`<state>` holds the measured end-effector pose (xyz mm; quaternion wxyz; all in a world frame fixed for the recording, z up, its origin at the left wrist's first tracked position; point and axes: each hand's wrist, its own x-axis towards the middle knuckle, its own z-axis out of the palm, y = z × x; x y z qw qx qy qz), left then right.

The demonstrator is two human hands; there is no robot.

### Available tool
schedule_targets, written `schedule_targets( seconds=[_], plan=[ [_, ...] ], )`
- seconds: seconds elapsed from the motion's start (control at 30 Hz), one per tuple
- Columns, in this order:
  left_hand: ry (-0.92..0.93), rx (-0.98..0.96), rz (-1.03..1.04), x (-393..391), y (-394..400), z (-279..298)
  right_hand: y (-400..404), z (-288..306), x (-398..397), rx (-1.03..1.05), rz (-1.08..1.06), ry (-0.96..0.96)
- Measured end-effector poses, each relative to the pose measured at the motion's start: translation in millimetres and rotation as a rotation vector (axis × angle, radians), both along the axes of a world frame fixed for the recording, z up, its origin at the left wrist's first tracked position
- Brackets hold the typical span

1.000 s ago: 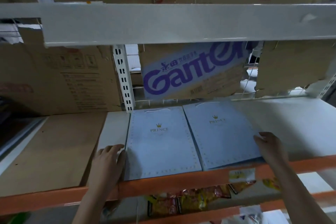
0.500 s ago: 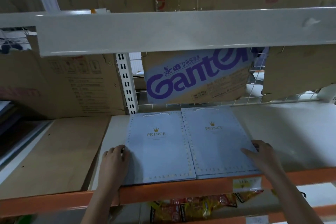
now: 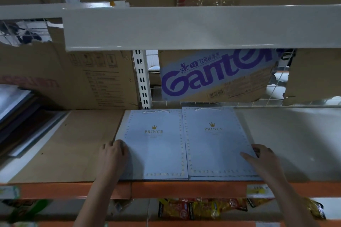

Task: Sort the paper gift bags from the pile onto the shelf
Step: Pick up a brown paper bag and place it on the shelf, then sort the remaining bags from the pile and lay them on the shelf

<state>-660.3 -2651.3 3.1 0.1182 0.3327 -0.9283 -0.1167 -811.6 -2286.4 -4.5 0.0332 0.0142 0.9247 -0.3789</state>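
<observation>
Dim bluish light, soft focus, curved edges

Head view, single wide-angle camera: sitting at the person's head, it is facing forward and slightly down into a shelf bay. It is standing close, just outside the orange front edge of the shelf (image 3: 184,189), which is running across the lower part of the frame. The upper shelf's pale front edge (image 3: 184,27) is crossing the top third, so the lens is looking in between the two levels as far as the cardboard at the back edge. Both forearms are entering from the bottom edge of the frame, left hand (image 3: 113,155) and right hand (image 3: 262,158) reaching inward. Straight lines are bowing toward the frame corners. No second view is sharing the scene.
</observation>
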Motion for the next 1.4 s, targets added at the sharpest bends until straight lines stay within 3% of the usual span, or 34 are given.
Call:
schedule_targets(
  seconds=[0.17,0.33,0.6,0.8,1.13,1.27,1.4],
  plan=[
    [0.042,0.020,-0.022,4,-11,7,1,16,5,0.095,0.010,0.059],
    [0.076,-0.135,-0.126,34,-37,23,-40,40,29,0.159,0.053,0.245],
    [-0.022,-0.356,-0.118,134,-130,52,-221,52,113,0.165,0.358,0.322],
    [-0.032,-0.459,0.044,228,-217,67,-372,62,189,0.075,0.639,0.346],
    [0.025,-0.304,0.300,341,-342,51,-560,68,256,0.044,0.939,0.307],
    [0.053,-0.198,0.391,359,-389,50,-628,73,258,0.031,0.921,0.252],
    [0.219,-0.014,0.401,350,-453,60,-684,72,240,0.131,0.839,0.263]
  ],
)
